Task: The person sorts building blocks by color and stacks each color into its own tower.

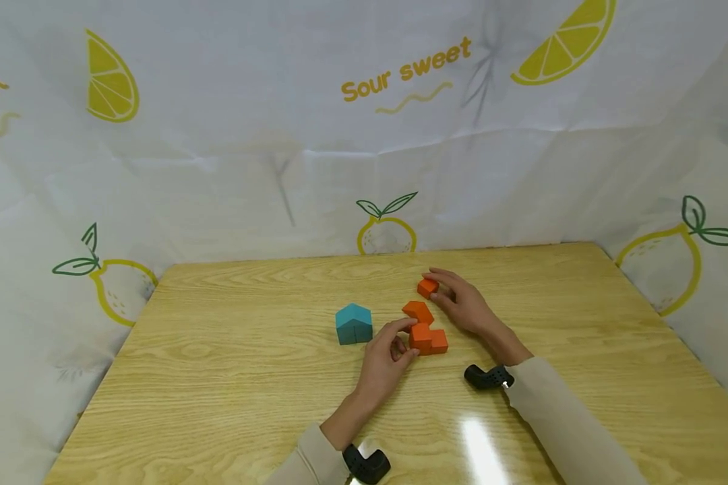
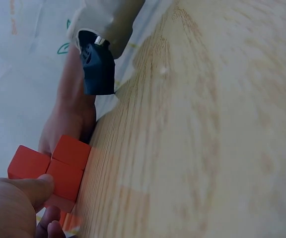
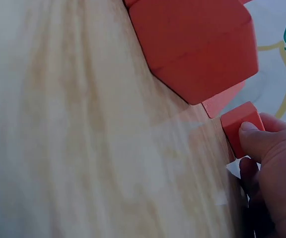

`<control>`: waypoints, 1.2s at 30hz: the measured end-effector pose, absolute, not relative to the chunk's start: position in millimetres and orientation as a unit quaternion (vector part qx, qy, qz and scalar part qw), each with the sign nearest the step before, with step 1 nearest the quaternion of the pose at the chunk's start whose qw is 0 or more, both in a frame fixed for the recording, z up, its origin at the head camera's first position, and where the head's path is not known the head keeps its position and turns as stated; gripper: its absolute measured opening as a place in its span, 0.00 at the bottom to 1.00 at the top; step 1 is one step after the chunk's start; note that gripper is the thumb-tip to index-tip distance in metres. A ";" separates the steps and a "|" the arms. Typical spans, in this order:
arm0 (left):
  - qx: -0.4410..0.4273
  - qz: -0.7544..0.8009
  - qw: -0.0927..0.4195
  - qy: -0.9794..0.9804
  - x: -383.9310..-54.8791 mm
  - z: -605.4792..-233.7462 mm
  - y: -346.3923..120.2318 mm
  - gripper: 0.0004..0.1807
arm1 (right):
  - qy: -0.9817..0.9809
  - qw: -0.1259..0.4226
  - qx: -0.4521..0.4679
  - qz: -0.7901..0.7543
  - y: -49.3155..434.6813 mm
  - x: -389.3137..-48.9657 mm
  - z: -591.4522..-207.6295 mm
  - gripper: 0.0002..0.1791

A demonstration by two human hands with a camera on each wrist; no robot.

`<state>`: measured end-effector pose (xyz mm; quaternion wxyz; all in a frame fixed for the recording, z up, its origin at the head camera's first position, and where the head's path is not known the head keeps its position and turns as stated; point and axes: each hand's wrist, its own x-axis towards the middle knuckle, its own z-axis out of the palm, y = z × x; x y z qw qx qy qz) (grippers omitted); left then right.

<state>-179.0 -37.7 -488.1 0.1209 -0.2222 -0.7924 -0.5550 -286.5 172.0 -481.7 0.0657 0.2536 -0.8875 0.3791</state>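
Note:
My left hand [image 1: 385, 360] holds a small cluster of orange blocks [image 1: 420, 337] near the table's middle. In the left wrist view its thumb presses on an orange cube [image 2: 65, 177]; a second cube [image 2: 71, 151] sits against it, and another orange block [image 2: 28, 162] rises on top. Farther back, my right hand [image 1: 466, 306] pinches a small orange block [image 1: 427, 288] between thumb and fingers, also visible in the right wrist view as an orange block [image 3: 240, 128]. An orange block with slanted faces [image 1: 418, 312] lies between the hands, just behind the cluster.
A teal house-shaped pair of blocks [image 1: 354, 325] stands left of the left hand. Everything rests on a wood-grain table [image 1: 230, 391]. A white cloth printed with lemons [image 1: 249, 135] hangs behind and at the sides. A black wrist device [image 1: 367, 465] is worn at each cuff.

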 end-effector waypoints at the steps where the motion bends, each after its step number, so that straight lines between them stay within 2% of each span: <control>1: -0.223 -0.554 0.122 -0.792 -178.9 -488.3 -37.6 0.26 | -0.889 0.060 0.247 0.381 172.6 -286.2 -481.9 0.23; 8: -0.223 -0.554 0.128 -0.792 -179.1 -488.7 -37.5 0.27 | -0.888 0.022 0.202 0.413 175.7 -285.7 -483.6 0.21; 16: -0.222 -0.555 0.126 -0.792 -179.4 -489.3 -38.4 0.27 | -0.879 0.035 0.194 0.434 178.1 -281.4 -484.7 0.20; 33: -0.226 -0.552 0.133 -0.792 -178.8 -489.9 -37.3 0.27 | -0.834 0.066 0.182 0.517 184.7 -256.7 -481.7 0.23; 36: -0.224 -0.552 0.132 -0.793 -178.8 -489.5 -37.9 0.28 | -0.830 0.066 0.176 0.525 179.4 -244.1 -468.6 0.22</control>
